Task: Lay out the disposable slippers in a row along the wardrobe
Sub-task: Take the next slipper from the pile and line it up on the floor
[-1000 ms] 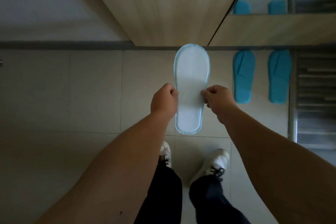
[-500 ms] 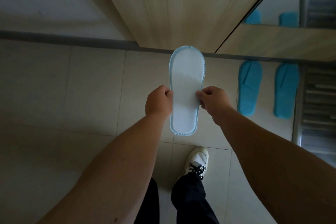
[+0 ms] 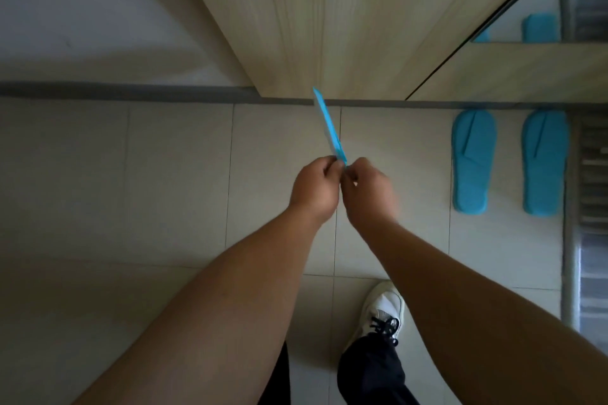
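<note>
The slipper (image 3: 330,128) is held in the air in front of the wardrobe (image 3: 329,20), turned on edge so that only its thin blue side shows. Both hands are pressed together at its near end: the left hand (image 3: 315,189) and the right hand (image 3: 367,191) each pinch that end, knuckles almost touching. Its long axis runs from the hands up and slightly left toward the wardrobe's base, with the far tip pointing at the wood. Whether that tip is toe or heel cannot be told edge-on.

Two other slippers (image 3: 473,161) already lie flat on the floor (image 3: 164,174) to the right, side by side, long axes pointing at the wardrobe.

The risks are plain enough. The thing is light and floppy, so let go from this height it could flutter, land sole-up or come down crooked. Held only by one end, it may also fold over. Set down here, it would sit well apart from the pair, breaking the even spacing of the row.
</note>
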Demonstrator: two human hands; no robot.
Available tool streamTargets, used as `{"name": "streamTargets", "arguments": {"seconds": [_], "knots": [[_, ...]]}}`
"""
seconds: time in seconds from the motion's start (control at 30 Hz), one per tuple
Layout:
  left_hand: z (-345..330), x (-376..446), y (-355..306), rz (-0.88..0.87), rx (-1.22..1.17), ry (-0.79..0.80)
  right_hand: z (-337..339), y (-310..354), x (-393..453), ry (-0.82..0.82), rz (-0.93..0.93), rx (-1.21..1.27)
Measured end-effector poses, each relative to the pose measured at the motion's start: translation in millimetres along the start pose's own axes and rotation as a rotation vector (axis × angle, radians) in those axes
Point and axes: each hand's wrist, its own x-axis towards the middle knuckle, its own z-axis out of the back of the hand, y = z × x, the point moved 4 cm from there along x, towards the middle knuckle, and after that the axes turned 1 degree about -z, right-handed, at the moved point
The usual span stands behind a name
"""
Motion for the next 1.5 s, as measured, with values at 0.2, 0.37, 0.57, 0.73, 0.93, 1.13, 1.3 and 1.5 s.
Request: {"name": "streamTargets", "arguments": {"seconds": [0.2,0.37,0.57,0.73,0.93,1.13,1.3,1.5], "knots": [[19.1,14.8,30.3,0.121,-0.155,-0.013,-7.8,-0.8,-3.6,0.025,0.176,-0.027],[20.7,42.4,69.8,0.117,-0.116,0.029,-21.4,-32.3,32.7,0.019,-0.181,0.129],[25.9,96.0,95.3,0.071,0.021,-0.043,-70.8,-56.5,83.7,0.141,-0.403,0.477],[22.1,152.5,122.8,0.021,0.180,-0.166,-119.0,-78.6,129.6,0.109,-0.422,0.509],[4.7,205.3,148.0,0.020,0.253,-0.217,-141.9,-96.8,175.5,0.002,-0.340,0.293],[-4.3,226.9,163.7,0.024,0.277,-0.220,-156.1,-103.4,190.3,0.018,-0.313,0.144],[-5.0,227.4,163.8,0.031,0.288,-0.263,-158.7,-105.3,194.1,0.027,-0.324,0.081],[-4.9,229.3,163.7,0.036,0.315,-0.250,-159.2,-102.5,193.4,0.021,-0.346,0.036]]}}
